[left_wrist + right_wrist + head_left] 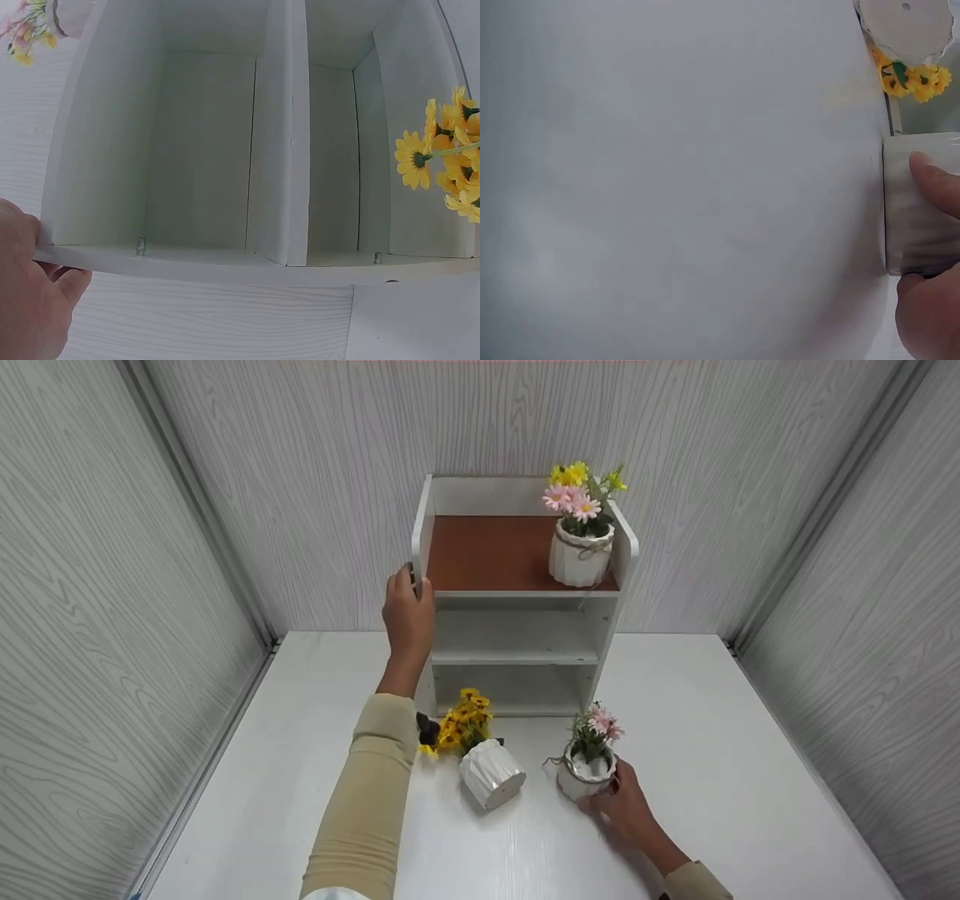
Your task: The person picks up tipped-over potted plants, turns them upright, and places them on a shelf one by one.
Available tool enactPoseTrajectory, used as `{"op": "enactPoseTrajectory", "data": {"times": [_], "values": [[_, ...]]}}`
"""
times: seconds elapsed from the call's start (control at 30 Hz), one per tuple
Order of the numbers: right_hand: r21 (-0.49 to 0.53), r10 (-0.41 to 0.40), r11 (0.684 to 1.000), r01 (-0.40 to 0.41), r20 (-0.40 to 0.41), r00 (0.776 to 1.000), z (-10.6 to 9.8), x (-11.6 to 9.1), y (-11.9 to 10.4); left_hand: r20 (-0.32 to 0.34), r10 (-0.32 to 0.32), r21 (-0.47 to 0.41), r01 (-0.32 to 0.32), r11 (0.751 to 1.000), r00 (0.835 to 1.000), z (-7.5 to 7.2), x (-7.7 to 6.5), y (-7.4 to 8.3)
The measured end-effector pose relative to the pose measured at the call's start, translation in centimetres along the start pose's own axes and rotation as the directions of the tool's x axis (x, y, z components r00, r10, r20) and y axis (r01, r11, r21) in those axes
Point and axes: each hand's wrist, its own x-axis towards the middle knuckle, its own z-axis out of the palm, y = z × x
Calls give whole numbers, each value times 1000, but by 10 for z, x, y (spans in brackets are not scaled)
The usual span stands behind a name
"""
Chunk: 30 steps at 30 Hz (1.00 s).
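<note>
My left hand (409, 619) grips the left side panel of a small white shelf unit (187, 268), near the front edge by its brown top board. Low on the right, my right hand (622, 806) holds a white ribbed flowerpot (911, 240) with pink flowers (602, 722) and a twine bow, fingers and thumb around its side. The pot stands upright, close over the white table (720, 780). Left of it a second white pot (491, 772) lies tipped over, its yellow flowers (465, 716) pointing toward the shelf and its base facing me.
On the right of the brown top board (487, 551) stands a third white pot (581, 559) with pink and yellow flowers. Two white compartments lie below that board. Grey wood-grain walls (300, 495) enclose the table at the back and both sides.
</note>
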Motion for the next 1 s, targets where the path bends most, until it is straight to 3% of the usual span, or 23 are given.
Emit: {"op": "enactPoseTrajectory", "data": {"times": [0.27, 0.5, 0.67, 1.0], "values": [[-16, -87, 996, 87, 21, 996, -2, 1, 2, -6, -4, 18, 4, 1000, 1000, 5, -1, 0], [-79, 50, 995, -54, -46, 998, -1, -13, -12, -9, 0, 8, 0, 1000, 1000, 1, 0, -2], [-67, 42, 997, -48, -96, 995, 0, -14, -21, -18, 3, 2, -3, 1000, 1000, 0, 1, 0], [-53, 55, 997, -62, -113, 992, 8, -9, -24, -17, 5, 23, -5, 1000, 1000, 2, -2, -1]]}}
